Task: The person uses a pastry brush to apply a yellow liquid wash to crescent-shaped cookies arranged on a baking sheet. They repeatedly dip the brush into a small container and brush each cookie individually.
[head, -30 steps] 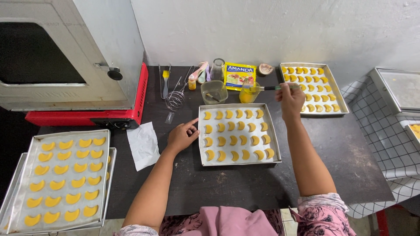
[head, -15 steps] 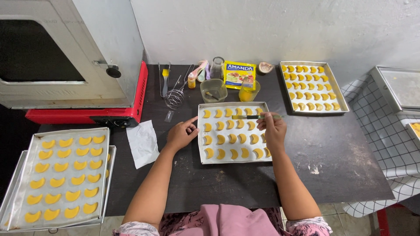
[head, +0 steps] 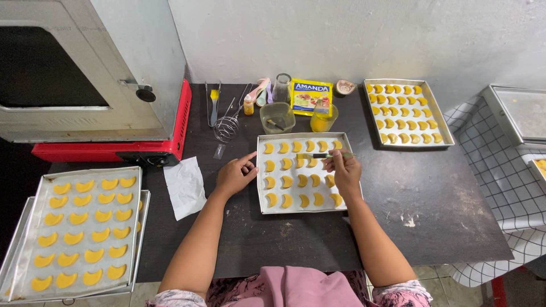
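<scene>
we see a small brush point(head: 320, 155) lying across the upper rows of crescent-shaped yellow cookies point(head: 287, 182) on the middle baking tray point(head: 260, 196), which sits at the centre of the dark counter point(head: 432, 210). our right hand point(head: 344, 172) has its fingers pinched around the brush handle. our left hand point(head: 234, 175) rests at the tray's left edge, fingers loosely curled and touching the rim, grasping nothing. just behind the tray stand a clear bowl point(head: 277, 117) and a yellow cup point(head: 323, 118). a second filled tray point(head: 406, 113) lies far right, another point(head: 79, 227) near left beneath the oven point(head: 85, 68).
</scene>
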